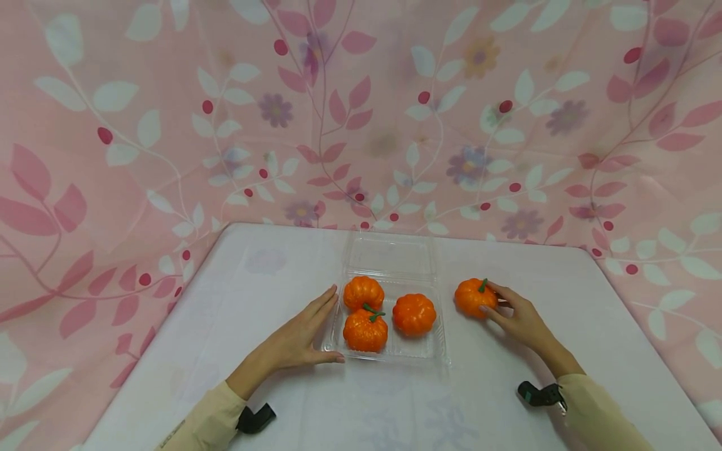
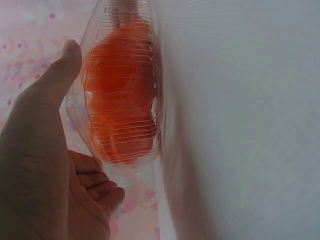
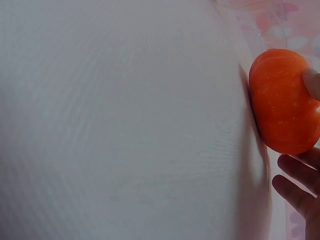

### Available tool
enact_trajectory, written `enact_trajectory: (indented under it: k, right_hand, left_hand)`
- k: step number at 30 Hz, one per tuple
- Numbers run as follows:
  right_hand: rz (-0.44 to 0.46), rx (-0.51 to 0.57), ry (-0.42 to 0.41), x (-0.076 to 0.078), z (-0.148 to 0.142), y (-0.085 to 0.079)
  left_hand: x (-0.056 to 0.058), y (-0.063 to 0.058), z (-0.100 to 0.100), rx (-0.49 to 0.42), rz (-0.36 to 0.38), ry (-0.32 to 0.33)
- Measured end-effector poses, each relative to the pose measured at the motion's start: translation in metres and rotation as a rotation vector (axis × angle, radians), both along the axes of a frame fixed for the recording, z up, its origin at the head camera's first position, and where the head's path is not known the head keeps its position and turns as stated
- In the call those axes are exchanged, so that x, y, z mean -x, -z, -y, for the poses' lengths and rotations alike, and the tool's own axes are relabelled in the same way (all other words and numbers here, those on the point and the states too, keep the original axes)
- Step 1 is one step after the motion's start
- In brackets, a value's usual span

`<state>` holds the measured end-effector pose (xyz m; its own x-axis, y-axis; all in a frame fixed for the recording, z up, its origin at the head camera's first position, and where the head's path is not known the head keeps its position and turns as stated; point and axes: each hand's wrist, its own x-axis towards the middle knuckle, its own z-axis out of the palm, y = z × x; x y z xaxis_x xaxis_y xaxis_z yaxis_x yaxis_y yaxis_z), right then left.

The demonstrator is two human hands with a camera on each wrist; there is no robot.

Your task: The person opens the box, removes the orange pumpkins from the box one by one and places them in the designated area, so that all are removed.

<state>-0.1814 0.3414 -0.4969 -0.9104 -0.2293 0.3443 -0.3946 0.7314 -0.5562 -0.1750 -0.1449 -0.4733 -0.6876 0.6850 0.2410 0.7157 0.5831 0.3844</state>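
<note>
A clear plastic clamshell box (image 1: pixel 414 348) lies with its lid folded back, holding three small orange pumpkins. Two of them, the rear-left pumpkin (image 1: pixel 361 292) and the front-left pumpkin (image 1: pixel 365 332), sit close together; a third pumpkin (image 1: pixel 414 314) is on the right, with no stem showing. My left hand (image 1: pixel 299 332) rests at the box's left side, fingers straight, thumb along the front corner. To the right of the box, my right hand (image 1: pixel 519 318) grips a fourth pumpkin (image 1: pixel 472 297) with a green stem between thumb and fingers, low at the tabletop.
The transparent lid (image 1: pixel 389 254) extends behind the box towards the table's back edge. A white cloth covers the table (image 1: pixel 271 269). Behind it hangs a pink floral curtain (image 1: pixel 383 144). Black wrist cameras, one on the left sleeve (image 1: pixel 256 418) and one on the right (image 1: pixel 538 394), stick out inward.
</note>
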Motion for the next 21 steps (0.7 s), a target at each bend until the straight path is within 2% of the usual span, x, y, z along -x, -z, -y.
enact_trajectory:
  k: [8,15,21]
  right_hand:
    - [0.045,-0.011,0.014,-0.003,0.002,-0.004]
    - [0.003,-0.022,0.020,-0.007,-0.001,-0.009]
    - [-0.001,-0.043,0.053,-0.012,-0.006,-0.025]
  left_hand:
    - [-0.001,0.000,0.000,-0.005,0.005,0.002]
    - [-0.001,0.000,0.000,-0.007,-0.011,0.002]
    - [-0.001,0.000,0.001,-0.015,-0.017,0.005]
